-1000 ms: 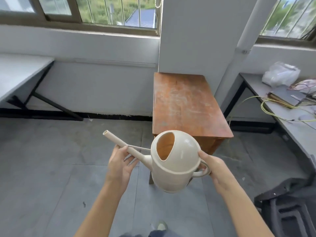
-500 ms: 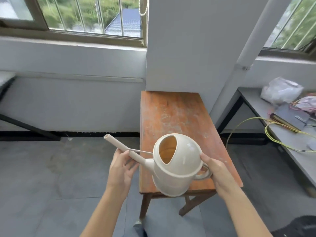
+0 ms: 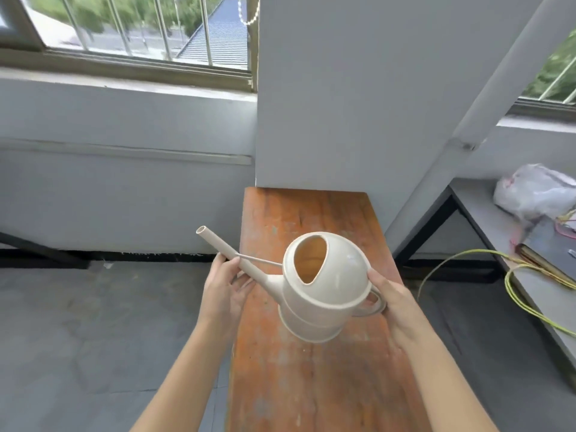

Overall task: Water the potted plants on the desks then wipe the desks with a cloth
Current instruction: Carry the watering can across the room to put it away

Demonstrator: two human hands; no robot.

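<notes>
- Right hand (image 3: 394, 304) is wrapped around the loop handle at the back of the watering can (image 3: 324, 294), thumb resting up on the domed top, so that hand is carrying the weight.
- Left hand (image 3: 224, 288) is under the long spout (image 3: 232, 254), fingers loosely curled up around it from below, more steadying than squeezing. Can't really tell how firm that grip is.
- The can itself is cream plastic, held in the air over the near half of the wooden table, spout pointing up and to the left, out past the table's left edge. The big oval fill hole faces the camera; inside looks orange-ish, and I can't tell if there's water in it.
- The wooden table (image 3: 311, 385) is a narrow, worn, orange-brown thing with pale scuffed patches, pushed end-on against a grey pillar (image 3: 343, 88).
- Off to the right there's a grey desk (image 3: 486, 213) with a crumpled white plastic bag (image 3: 533, 190), and yellow-green cables (image 3: 514, 285) looping off its edge.
- Barred window (image 3: 140, 26) up at the top left, grey concrete floor (image 3: 93, 322) below.
</notes>
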